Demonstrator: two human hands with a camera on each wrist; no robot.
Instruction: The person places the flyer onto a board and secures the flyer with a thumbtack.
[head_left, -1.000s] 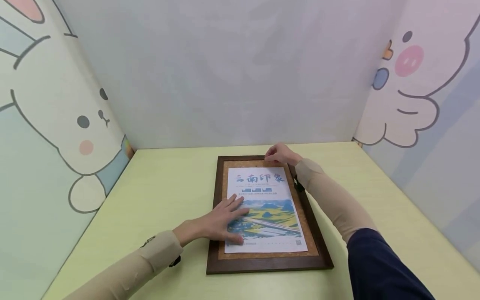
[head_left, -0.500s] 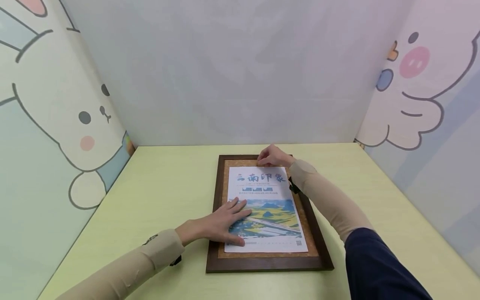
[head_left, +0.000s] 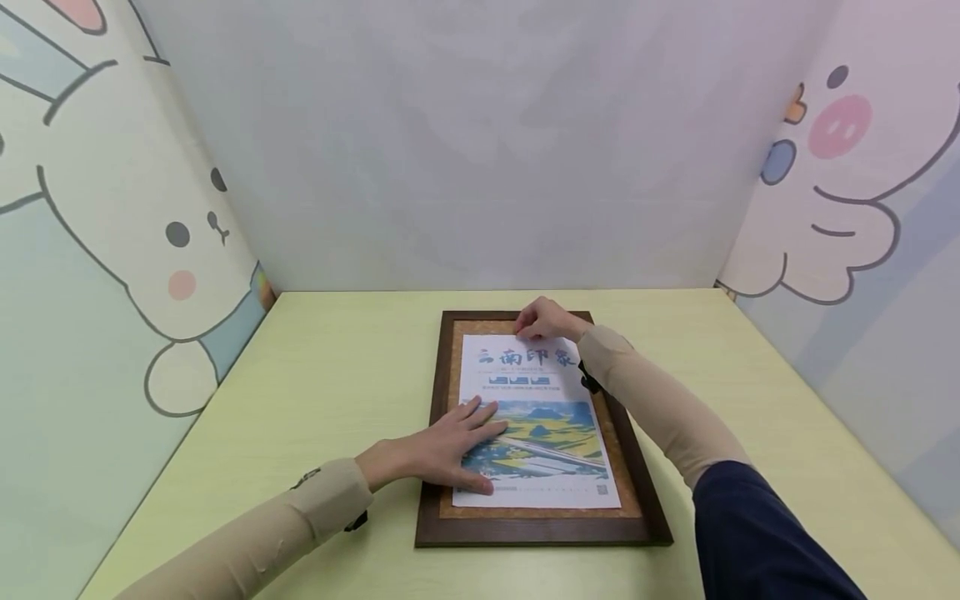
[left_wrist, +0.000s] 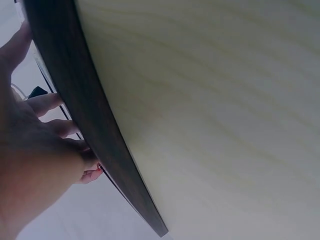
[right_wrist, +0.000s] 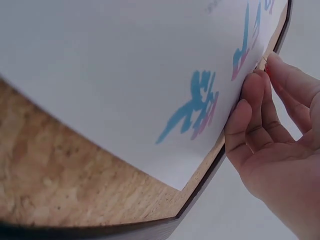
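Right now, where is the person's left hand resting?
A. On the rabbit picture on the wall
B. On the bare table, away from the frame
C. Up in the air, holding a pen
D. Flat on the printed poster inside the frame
D: the left hand lies with fingers spread on the poster, which sits on the cork backing of the dark wooden frame.

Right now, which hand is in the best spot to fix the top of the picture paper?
Probably the right hand: its fingertips already touch the poster at its top edge. The left hand lies flat lower down, steadying it on the corkboard frame.
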